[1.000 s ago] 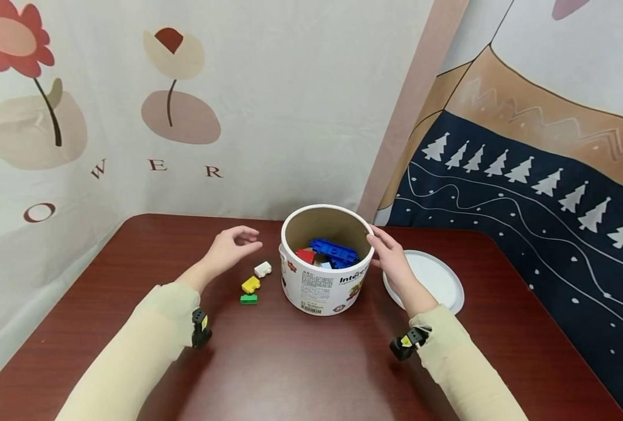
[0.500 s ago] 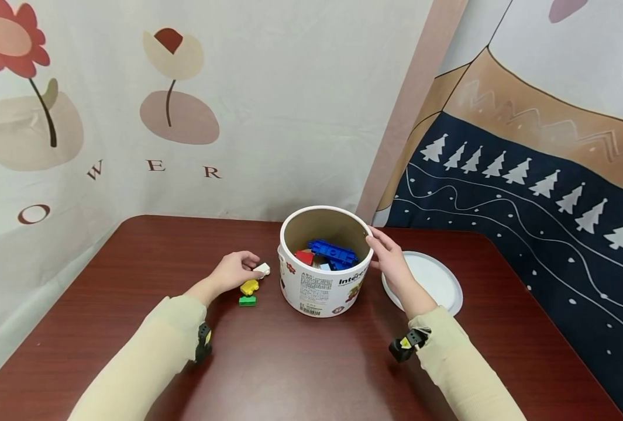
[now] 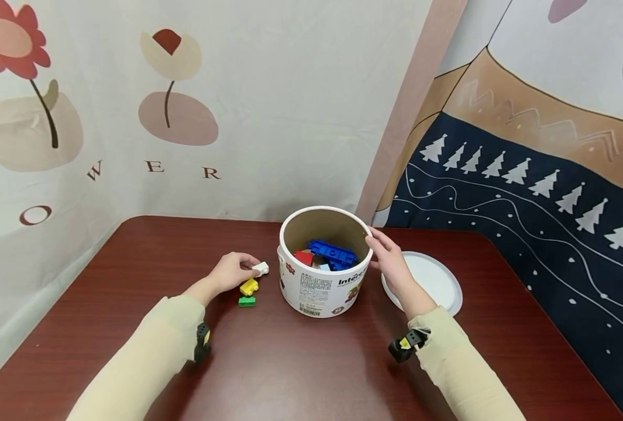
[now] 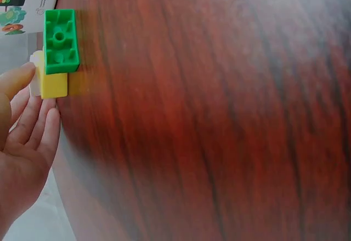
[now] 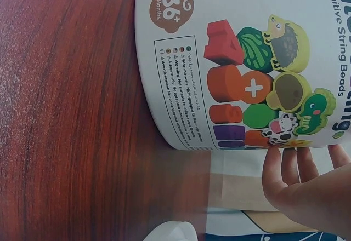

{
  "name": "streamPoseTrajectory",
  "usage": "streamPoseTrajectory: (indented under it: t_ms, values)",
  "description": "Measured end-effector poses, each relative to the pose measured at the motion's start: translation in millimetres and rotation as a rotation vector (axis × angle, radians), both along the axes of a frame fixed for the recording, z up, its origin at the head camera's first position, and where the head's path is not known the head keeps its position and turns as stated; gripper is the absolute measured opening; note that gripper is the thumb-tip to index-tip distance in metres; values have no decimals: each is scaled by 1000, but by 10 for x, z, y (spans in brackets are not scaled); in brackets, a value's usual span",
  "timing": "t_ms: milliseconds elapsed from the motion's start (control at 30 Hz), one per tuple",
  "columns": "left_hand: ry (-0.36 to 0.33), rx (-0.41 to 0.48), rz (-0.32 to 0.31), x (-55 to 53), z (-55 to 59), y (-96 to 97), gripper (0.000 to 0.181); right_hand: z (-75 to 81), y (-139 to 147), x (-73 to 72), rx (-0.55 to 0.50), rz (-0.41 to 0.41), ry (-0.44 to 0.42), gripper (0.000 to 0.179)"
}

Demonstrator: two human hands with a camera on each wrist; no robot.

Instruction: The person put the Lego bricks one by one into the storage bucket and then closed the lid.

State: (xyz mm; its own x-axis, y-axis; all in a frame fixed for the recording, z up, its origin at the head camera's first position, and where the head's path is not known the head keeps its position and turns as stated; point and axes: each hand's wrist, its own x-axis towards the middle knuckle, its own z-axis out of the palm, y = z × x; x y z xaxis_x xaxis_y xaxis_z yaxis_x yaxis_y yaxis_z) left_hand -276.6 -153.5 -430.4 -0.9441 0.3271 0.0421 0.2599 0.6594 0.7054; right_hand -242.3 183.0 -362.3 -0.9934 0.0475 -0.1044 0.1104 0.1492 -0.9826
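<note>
A small white toy block [image 3: 261,268] is pinched between the thumb and fingers of my left hand [image 3: 229,271], low over the table left of the bucket. Beside that hand lie a yellow toy block [image 3: 249,287] and a green block [image 3: 247,302]. In the left wrist view the green block [image 4: 61,41] mostly covers the yellow one [image 4: 54,86], and the white one is largely hidden. My right hand [image 3: 391,260] holds the right side of a white round bucket [image 3: 316,292] at its rim. The right wrist view has several fingertips against the bucket's printed wall [image 5: 230,44].
Inside the bucket are blue pieces [image 3: 334,252], a red block [image 3: 304,257] and other pieces. A white round lid [image 3: 432,280] lies on the brown table [image 3: 311,368], right of the bucket and partly behind the right forearm. Printed cloths [image 3: 290,105] hang behind the table.
My left hand has come down from above the blocks and taken hold of the white block, which has shifted only slightly. My right hand has stayed on the bucket.
</note>
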Motion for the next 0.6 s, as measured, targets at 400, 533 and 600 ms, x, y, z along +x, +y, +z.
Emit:
streamPoseTrajectory:
  t_ms: [400, 533, 600]
  values:
    - [28, 20, 20, -18, 175, -170, 26, 2, 7, 4, -13, -4, -2, 46]
    - [24, 36, 25, -29, 257, -221, 27, 3, 5, 7, -8, -2, -8, 46]
    - [25, 43, 24, -32, 309, -245, 28, 4, 4, 9, -6, 1, -7, 46]
